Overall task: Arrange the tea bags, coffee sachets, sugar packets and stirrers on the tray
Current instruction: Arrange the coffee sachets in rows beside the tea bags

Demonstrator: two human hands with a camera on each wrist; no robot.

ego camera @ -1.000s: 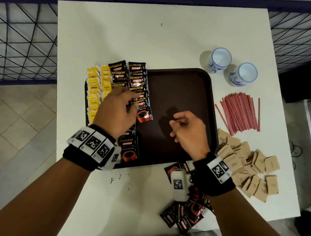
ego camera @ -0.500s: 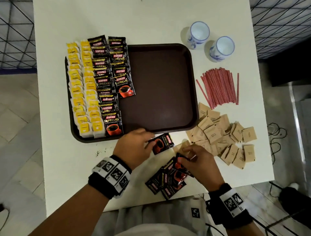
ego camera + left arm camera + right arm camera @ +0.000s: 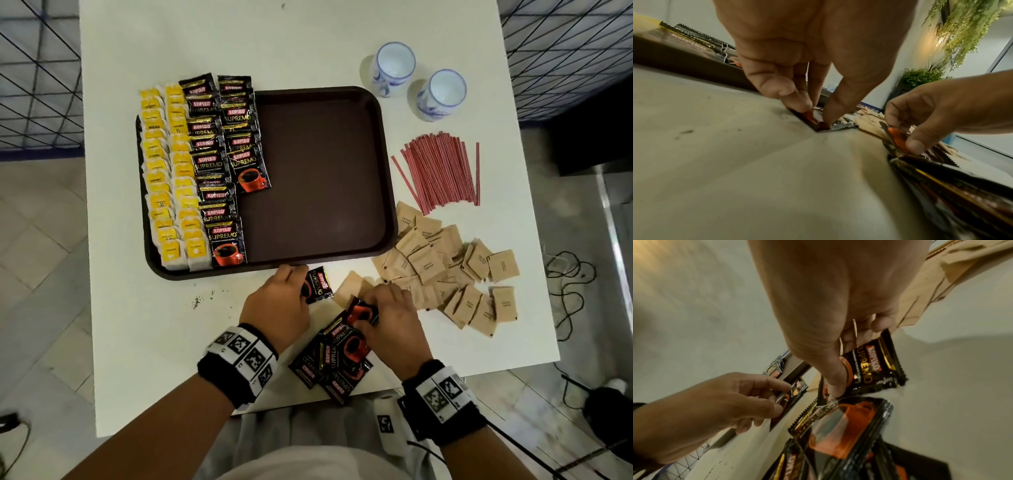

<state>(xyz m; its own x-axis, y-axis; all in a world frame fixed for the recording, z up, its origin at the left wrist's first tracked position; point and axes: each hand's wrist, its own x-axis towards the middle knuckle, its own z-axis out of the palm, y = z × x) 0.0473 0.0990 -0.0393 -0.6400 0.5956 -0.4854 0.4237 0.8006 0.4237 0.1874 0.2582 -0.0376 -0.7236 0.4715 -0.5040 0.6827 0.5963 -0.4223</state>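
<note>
The brown tray [image 3: 325, 102] holds two columns of yellow tea bags [image 3: 171, 178] and two columns of black coffee sachets [image 3: 222, 164] on its left side. My left hand [image 3: 294, 287] pinches one coffee sachet [image 3: 318, 286] lying on the table just below the tray's near rim; thumb and fingertip press its corner [image 3: 818, 125]. My right hand [image 3: 370, 315] pinches another coffee sachet [image 3: 873, 368] lifted off the loose pile of sachets [image 3: 329, 363] at the table's front edge. Brown sugar packets [image 3: 452, 270] and red stirrers [image 3: 438, 171] lie on the table right of the tray.
Two white-and-blue cups [image 3: 394, 68] [image 3: 442, 94] stand behind the stirrers. Dark crumbs [image 3: 198, 301] speckle the white table [image 3: 137, 342] left of my hands. The table's front edge runs just under my wrists. Cables [image 3: 565, 294] lie on the floor at right.
My left hand left the sachet columns on the tray and came down to the table's front. Both hands took hold of loose coffee sachets. The head view shifted downward.
</note>
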